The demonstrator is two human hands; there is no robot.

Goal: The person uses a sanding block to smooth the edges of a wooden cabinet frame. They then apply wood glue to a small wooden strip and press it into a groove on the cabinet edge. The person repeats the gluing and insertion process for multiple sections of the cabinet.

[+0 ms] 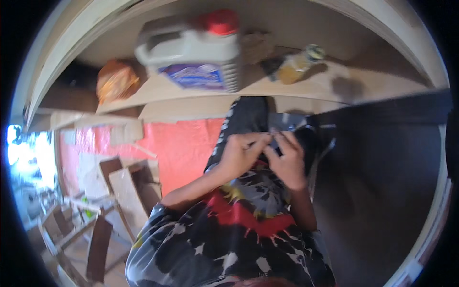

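Both my hands meet above my lap, over dark trousers [245, 117] with a pale pattern down one side. My left hand [244, 150] is closed, its thumb and fingertips pinched together. Close against it, my right hand [288, 160] has its fingers bent in the same way, tips almost touching the left ones. Whatever lies between the fingertips is too small and blurred to name. Just beyond the right hand there is a greyish, shiny thing [292, 120] whose kind I cannot make out.
Ahead runs a wooden shelf [382, 91] bearing a white jug [201, 50] with a red cap, an orange plastic bag [116, 82] and a glass jar [297, 66] of yellowish liquid. A dark panel [377, 191] stands at right. Wooden pieces [129, 186] lie at left by red sheeting [184, 143].
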